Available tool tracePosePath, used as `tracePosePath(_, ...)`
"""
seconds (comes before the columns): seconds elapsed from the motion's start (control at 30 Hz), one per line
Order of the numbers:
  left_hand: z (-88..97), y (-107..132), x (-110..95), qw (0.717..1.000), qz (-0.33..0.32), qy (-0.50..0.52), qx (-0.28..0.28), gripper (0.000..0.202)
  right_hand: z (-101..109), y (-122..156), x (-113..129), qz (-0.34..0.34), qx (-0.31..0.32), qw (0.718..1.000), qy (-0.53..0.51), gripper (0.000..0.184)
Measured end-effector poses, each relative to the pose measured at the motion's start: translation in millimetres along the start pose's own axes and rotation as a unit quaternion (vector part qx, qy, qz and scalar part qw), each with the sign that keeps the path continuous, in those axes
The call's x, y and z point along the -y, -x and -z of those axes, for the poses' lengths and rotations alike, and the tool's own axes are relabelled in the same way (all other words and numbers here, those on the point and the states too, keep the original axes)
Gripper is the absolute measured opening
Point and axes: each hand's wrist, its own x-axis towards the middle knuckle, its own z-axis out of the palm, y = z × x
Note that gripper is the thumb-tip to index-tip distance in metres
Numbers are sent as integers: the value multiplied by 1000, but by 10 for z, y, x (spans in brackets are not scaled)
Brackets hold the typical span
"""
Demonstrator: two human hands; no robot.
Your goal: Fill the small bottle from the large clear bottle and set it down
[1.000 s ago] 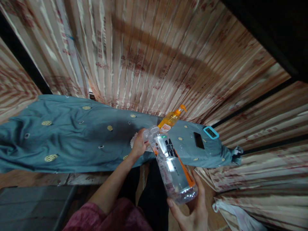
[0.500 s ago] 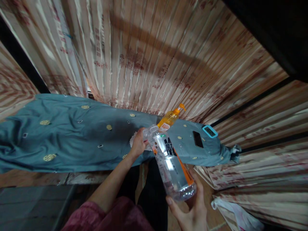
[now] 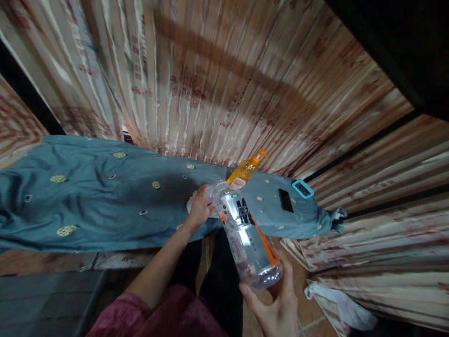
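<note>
A large clear plastic bottle (image 3: 250, 238) with a silver, orange and black label is tilted, its neck up and to the left. My right hand (image 3: 275, 304) grips it around the base, thumb on the near side. My left hand (image 3: 200, 208) is closed on a clear plastic piece (image 3: 210, 193) beside the bottle's mouth; whether the two are joined I cannot tell. Behind my left hand is a white, ruffled thing (image 3: 191, 202), mostly covered. Just beyond the bottle's neck an orange pump bottle (image 3: 244, 171) rests on the teal patterned cloth (image 3: 101, 201).
To the right on the cloth are a black phone (image 3: 286, 201) and a blue-framed digital clock (image 3: 303, 189). Pleated printed curtains (image 3: 210, 93) hang close behind and at the right. A white bag (image 3: 345, 304) lies low at the right, and a grey surface (image 3: 45, 299) is at lower left.
The whole view has shifted slightly, so everything sits a little further left. Both hands keep their holds, and the large bottle's tilt is about the same.
</note>
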Motion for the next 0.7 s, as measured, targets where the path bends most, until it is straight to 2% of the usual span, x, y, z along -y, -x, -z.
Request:
tracePosePath(0.23,-26,-27,42,1000,-13,16,-16,53,4,-9,17,6,-2,1000,2,98)
tracePosePath(0.53,14,-12,-32,1000,-6,2,2,50,13,-8,-2,3,10,1000,1,104)
tracePosePath(0.7,9,-20,-60,1000,-6,13,-6,48,13,-11,18,8,6,1000,9,98)
